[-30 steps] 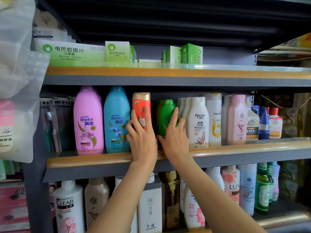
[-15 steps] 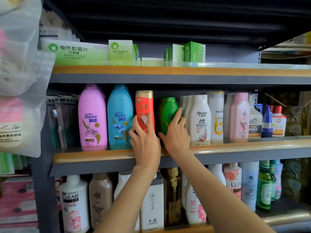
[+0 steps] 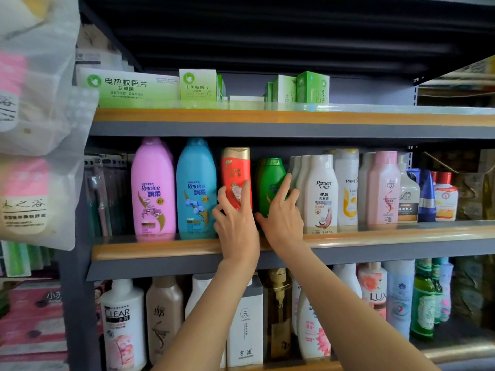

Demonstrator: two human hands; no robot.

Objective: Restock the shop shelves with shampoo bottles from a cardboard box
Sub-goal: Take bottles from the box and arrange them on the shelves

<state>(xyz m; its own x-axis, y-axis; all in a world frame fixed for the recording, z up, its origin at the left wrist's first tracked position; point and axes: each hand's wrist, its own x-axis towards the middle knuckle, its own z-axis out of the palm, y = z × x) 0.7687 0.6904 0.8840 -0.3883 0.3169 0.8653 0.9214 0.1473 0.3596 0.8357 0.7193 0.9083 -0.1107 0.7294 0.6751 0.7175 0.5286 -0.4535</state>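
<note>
Head view: left hand (image 3: 235, 226) gripped one red bottle (image 3: 236, 175), right hand (image 3: 281, 220) spread, touching one green bottle (image 3: 270, 183), middle shelf (image 3: 160, 250).

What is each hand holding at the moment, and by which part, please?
The left hand grips the red bottle by its lower body. The right hand rests straight fingers on the green bottle, holding nothing.

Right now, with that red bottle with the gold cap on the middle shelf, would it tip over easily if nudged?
Probably yes: the red bottle is tall and narrow and already leans slightly. Its glossy plastic may be slippery, though the left hand seems to steady it with its fingers. The blue bottle and green bottle close beside it would likely catch a fall.
</note>
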